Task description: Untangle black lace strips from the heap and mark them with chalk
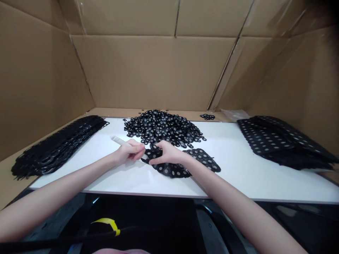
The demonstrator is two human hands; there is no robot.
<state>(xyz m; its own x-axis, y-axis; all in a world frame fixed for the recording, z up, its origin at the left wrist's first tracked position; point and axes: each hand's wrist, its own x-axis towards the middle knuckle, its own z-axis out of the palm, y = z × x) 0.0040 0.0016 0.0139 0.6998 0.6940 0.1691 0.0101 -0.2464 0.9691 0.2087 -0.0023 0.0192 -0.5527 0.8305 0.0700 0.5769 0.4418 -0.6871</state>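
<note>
In the head view my left hand (pixel 131 151) is closed around a slim white pen-like tool (pixel 119 140), whose upper end points up and to the left. Its lower tip is hard to make out beside the black sheet. My right hand (pixel 167 153) grips the left part of a black sheet dotted with pale round spots (pixel 203 157), thumb and fingers curled over it. The sheet lies bent on the white table, partly hidden under my right hand and forearm. Just behind both hands rises a heap of small black rings (pixel 161 125).
A long stack of black strips (pixel 60 146) lies at the left. More black dotted sheets (pixel 275 141) are piled at the right. A few black rings (pixel 207 116) sit behind the white tabletop (pixel 227 183). Cardboard walls (pixel 148 70) enclose the back and sides.
</note>
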